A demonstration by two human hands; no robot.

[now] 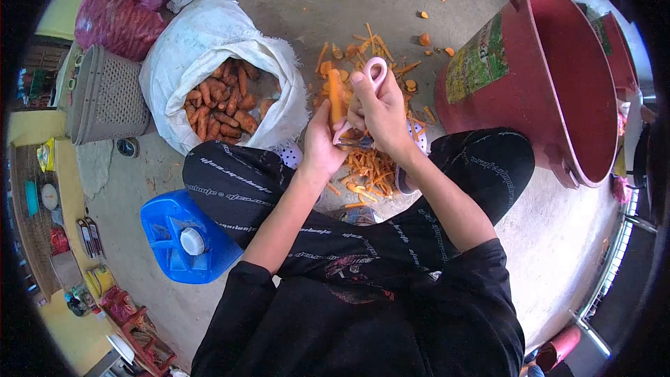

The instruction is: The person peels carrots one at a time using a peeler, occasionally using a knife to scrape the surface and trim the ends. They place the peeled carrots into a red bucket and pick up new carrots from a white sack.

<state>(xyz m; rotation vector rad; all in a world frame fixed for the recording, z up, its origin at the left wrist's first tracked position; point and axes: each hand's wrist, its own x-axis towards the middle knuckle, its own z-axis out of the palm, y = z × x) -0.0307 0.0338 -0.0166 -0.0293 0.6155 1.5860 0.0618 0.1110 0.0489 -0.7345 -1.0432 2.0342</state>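
Note:
My left hand (323,145) is wrapped round the lower end of an orange carrot (336,96) that stands upright, its surface bright and peeled. Close beside it on the right, my right hand (380,113) is closed on a pale pink peeler (375,72), whose looped handle sticks out above the thumb. The peeler's lower end reaches toward the base of the carrot. Orange peelings (370,171) lie in a pile on the floor under both hands, and more peelings and cut pieces are scattered beyond them.
An open white sack (202,35) of unpeeled carrots (225,101) stands at the left, beside a grey basket (115,91). A large red tub (516,91) stands at the right. A blue jerrycan (164,220) is near my left knee. Small carrot ends dot the floor ahead.

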